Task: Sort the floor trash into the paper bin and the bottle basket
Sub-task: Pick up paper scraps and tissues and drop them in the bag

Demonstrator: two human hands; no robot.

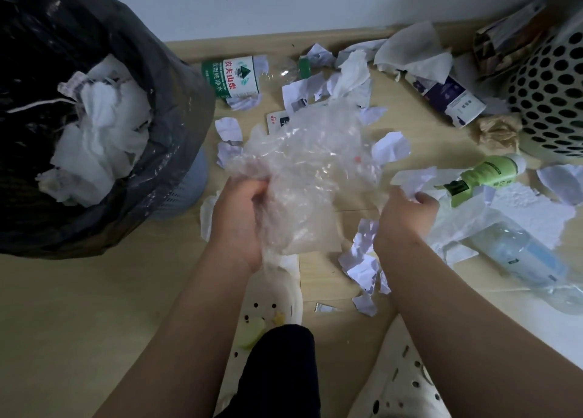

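Grips a crumpled clear plastic bag point(303, 165) in the left hand point(243, 225), fingers point(257, 193) curled round its lower left edge. Bag bunched up and forward from the palm, no clear long axis, held above the floor point(94, 291) between the paper bin point(176, 108) on the left and the bottle basket point(555, 80) at far right.

Pinches a white paper scrap point(413, 178) in the right hand point(407, 219), fingers point(424, 198) clamped on its lower end, scrap sticking up and away from the knuckles.

Three bottles on the floor, all lying on their sides:
- water bottle point(236, 77) with green label, near the wall, long axis left to right, green cap pointing right
- green spray bottle point(489, 173), long axis from lower left to upper right, black nozzle end just beside the right hand
- clear bottle point(517, 253), long axis from upper left to lower right, upper end partly under white paper; cannot tell which end carries the cap

One bin, black-lined, holding white tissues point(101, 133). One basket, white and perforated, with one purple-and-white carton point(448, 99) and one brown paper ball point(498, 133) just beside it. Many white torn scraps scattered between; too many overlapping for a count. Two pale slippers point(274, 304) at bottom.
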